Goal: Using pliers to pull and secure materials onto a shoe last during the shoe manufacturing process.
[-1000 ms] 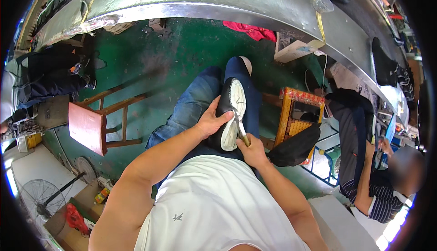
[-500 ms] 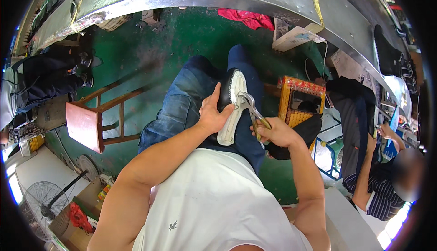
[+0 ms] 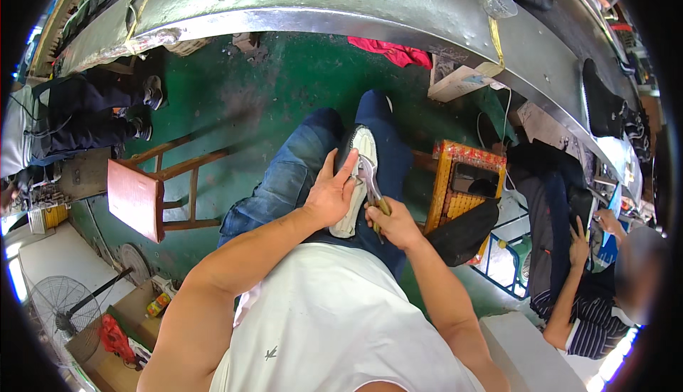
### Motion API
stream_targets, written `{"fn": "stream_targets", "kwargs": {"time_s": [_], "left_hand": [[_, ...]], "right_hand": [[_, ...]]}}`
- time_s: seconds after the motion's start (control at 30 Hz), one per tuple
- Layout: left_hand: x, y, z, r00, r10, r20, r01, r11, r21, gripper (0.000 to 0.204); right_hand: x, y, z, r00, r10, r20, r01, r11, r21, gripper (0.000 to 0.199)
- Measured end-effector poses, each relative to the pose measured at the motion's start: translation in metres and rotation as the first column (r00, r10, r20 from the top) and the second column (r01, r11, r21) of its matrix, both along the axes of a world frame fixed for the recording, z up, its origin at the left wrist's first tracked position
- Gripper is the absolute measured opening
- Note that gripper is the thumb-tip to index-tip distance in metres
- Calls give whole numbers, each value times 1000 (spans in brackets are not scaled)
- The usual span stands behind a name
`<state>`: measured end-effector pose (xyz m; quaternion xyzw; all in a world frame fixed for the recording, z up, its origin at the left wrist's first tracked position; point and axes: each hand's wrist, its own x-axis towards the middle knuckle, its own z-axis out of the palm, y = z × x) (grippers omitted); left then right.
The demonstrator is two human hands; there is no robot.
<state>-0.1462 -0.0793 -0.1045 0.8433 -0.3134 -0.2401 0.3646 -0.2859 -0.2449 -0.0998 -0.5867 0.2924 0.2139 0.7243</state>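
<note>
A black shoe (image 3: 345, 219) lies across my thighs with its whitish underside up and its toe pointing away from me. Its edge carries a dark, toothed-looking row around the toe. My left hand (image 3: 329, 196) grips the shoe from the left, with one finger stretched across the pale underside and the thumb hidden from sight. In my right hand (image 3: 398, 223) are metal pincers (image 3: 369, 178) with brownish handles. Their jaws rest at the right side of the shoe's underside, close to my left fingertips; what they pinch, if anything, cannot be made out.
Ahead runs a long metal bench (image 3: 299, 18) with a plastic cup (image 3: 500, 3) on it. A wooden stool (image 3: 135, 198) stands left, a woven chair (image 3: 447, 200) right. A fan (image 3: 67, 314) is at lower left. A co-worker in a striped shirt (image 3: 594, 324) sits at right.
My right hand and the pincers have moved left, with the jaws now lying closer over the shoe. My left fingers have shifted onto its underside. The whole view has tilted slightly.
</note>
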Motion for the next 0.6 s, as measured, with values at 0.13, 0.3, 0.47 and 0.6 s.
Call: {"fn": "stream_targets", "kwargs": {"time_s": [0.13,0.3,0.47,0.6], "left_hand": [[4,-8,21,998,-57,-36,62,982,180,62],[11,-18,38,988,-78,-134,120,931,345,56],[7,-26,45,970,-210,-126,244,876,415,58],[-1,-14,19,987,-87,-133,128,932,338,70]], "right_hand": [[-2,-36,13,989,30,-145,30,916,400,27],[4,-57,44,973,188,-132,-178,981,81,36],[47,-56,19,983,181,14,-169,939,-301,54],[61,-54,54,970,232,76,-181,892,-413,54]]}}
